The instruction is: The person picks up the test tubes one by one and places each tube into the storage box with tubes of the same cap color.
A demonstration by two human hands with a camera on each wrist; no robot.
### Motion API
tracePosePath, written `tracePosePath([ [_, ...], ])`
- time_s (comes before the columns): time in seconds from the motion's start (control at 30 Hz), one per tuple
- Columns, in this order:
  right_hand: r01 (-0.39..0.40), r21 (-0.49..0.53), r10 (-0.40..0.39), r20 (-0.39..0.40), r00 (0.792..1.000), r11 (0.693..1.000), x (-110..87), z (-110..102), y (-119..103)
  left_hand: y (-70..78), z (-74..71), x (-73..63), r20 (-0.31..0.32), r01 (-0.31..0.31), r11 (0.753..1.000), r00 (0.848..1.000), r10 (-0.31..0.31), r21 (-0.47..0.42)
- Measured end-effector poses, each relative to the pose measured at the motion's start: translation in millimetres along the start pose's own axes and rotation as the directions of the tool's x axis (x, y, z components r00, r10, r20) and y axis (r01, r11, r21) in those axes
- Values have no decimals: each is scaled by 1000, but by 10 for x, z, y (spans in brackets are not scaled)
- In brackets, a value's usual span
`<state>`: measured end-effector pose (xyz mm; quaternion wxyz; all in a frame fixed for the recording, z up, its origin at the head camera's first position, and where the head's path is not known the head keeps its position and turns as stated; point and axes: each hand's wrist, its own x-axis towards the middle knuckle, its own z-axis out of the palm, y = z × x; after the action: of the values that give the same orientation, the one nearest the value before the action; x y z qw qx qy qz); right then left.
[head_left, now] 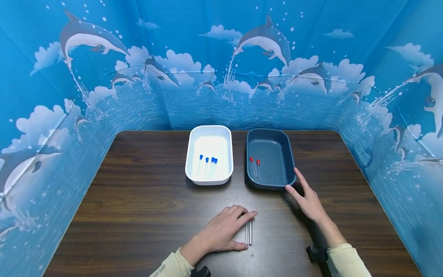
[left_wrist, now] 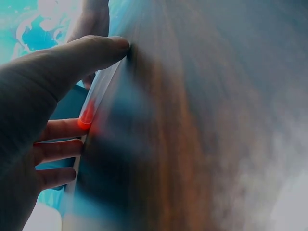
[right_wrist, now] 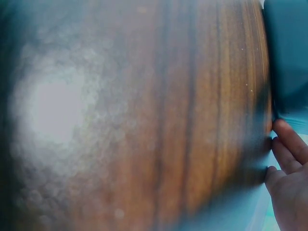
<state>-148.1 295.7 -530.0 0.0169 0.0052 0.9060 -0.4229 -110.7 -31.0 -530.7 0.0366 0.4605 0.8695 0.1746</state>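
Note:
My left hand (head_left: 221, 231) lies low over the table beside a few clear tubes (head_left: 248, 234), its thumb and forefinger spread along them. In the left wrist view a red cap (left_wrist: 86, 118) shows at one tube's end, close to the fingertips; the fingers are fairly straight. My right hand (head_left: 311, 204) touches the near right corner of the dark blue tray (head_left: 271, 187) with extended fingers. Inside that tray lie two red-capped tubes (head_left: 258, 169). The right wrist view shows the right hand (right_wrist: 293, 178) by the tray's edge, with part of it cut off.
Left of the blue tray stands a white tray (head_left: 209, 182) holding several blue-capped tubes (head_left: 207, 167). Both trays are near the back edge of the dark wooden table (head_left: 138, 215). A blue dolphin-print curtain (head_left: 207, 104) surrounds the table's back and sides.

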Motion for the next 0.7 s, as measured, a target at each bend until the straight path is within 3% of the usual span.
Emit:
tracePosePath([
  [0.7,-16,-5,16,10,1000,1000,7,-12,-8,27,-57,-70,-10,42,998,999,-43,-55],
])
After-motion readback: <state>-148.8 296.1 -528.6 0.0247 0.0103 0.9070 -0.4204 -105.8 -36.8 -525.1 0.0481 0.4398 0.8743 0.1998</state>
